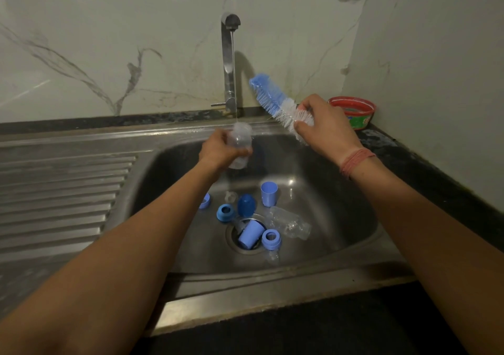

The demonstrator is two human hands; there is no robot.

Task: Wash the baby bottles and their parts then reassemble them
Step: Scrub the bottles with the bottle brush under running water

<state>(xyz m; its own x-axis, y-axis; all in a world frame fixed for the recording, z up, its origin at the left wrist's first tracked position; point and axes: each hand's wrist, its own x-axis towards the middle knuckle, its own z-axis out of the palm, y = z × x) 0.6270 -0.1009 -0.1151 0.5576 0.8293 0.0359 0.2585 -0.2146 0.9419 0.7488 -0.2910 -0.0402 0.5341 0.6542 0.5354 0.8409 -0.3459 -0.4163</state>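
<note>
Rinsing a clear bottle (240,147) under the tap (229,62)
Left hand (221,151) fingers curl round the bottle, held above the sink (341,191); right hand (324,125) fingers pinch the bottle brush (275,103) at its white bristles, bristle head pointing up-left

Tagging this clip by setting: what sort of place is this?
Most likely a home kitchen. A steel sink with a ribbed drainboard sits in a dark stone counter, a tap runs against a marble-look wall, and baby bottle parts lie in the basin.
</note>
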